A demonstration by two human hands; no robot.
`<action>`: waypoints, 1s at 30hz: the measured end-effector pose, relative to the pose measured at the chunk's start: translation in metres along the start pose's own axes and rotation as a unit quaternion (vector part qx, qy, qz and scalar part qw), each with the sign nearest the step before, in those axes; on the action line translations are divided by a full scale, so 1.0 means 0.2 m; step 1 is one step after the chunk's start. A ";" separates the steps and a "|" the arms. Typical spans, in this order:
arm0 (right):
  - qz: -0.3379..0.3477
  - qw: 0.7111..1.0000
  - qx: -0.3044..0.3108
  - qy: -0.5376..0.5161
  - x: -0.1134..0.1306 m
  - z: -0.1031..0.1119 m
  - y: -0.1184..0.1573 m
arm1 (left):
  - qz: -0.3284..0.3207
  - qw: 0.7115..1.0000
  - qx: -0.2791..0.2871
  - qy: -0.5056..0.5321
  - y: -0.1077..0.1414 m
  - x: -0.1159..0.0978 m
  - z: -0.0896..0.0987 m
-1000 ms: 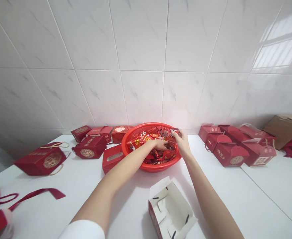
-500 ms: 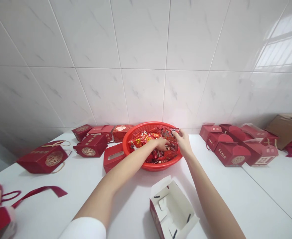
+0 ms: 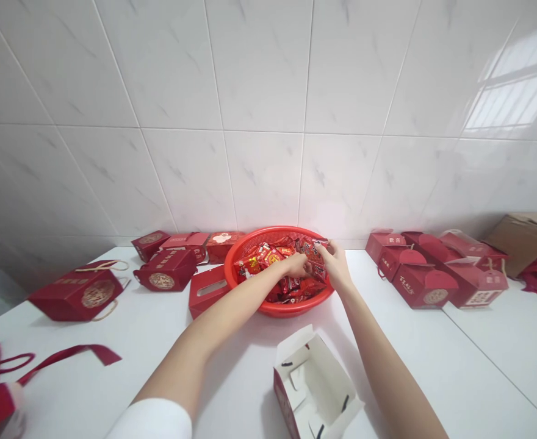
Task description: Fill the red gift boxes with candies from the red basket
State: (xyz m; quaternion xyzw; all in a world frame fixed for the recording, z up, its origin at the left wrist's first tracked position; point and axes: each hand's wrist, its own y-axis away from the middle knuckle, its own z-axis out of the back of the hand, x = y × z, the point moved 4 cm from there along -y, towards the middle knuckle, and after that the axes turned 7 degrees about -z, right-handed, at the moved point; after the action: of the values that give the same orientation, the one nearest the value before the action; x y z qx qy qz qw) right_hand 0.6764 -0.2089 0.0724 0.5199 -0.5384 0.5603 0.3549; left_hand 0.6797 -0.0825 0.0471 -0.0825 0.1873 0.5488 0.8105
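Observation:
A red plastic basket (image 3: 277, 312) with a perforated side holds many red-wrapped candies (image 3: 268, 256). My left hand (image 3: 297, 265) reaches over the front rim into it, fingers curled down on a candy packet and partly hidden. At the basket's right rim, my right hand (image 3: 335, 261) pinches a red candy packet (image 3: 320, 242) between thumb and fingers. In front of the basket, between my forearms, stands an open box (image 3: 317, 372), white inside and red outside, its flaps raised and short dark cord ends showing on its inner walls.
Several closed red gift boxes (image 3: 165, 271) stand on the left of the white table (image 3: 232, 378); more red boxes (image 3: 426, 283) cluster on the right. A red box with a slot (image 3: 204, 292) touches the basket. A cardboard carton (image 3: 520, 244) sits far right; a tiled wall (image 3: 263, 177) rises behind.
Both hands stay at the basket, with only slight finger movement among the candies. The whole view has shifted slightly; the open box stays put.

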 end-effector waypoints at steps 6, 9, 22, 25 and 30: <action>-0.006 1.000 0.000 0.000 0.01 0.00 0.00 | 0.002 1.000 -0.007 0.026 -0.01 0.00 -0.02; -0.010 1.000 -0.003 0.001 0.01 0.00 0.00 | 0.007 0.999 -0.019 0.043 -0.02 0.01 -0.03; -0.017 0.998 -0.046 -0.038 0.01 0.02 0.01 | -0.002 0.985 -0.075 0.156 0.02 0.02 0.10; -0.011 0.999 -0.047 -0.025 0.01 0.02 0.01 | 0.002 0.979 -0.070 0.192 0.02 0.05 0.10; -0.010 0.998 -0.051 -0.031 0.00 0.02 0.00 | -0.003 0.967 -0.093 0.236 0.01 0.06 0.12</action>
State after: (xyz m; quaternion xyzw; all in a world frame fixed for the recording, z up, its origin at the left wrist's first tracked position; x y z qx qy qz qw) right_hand 0.6774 -0.2133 0.0718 0.5237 -0.5717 0.5119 0.3700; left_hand 0.6865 -0.0626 0.0641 -0.2849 0.3209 0.5268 0.7337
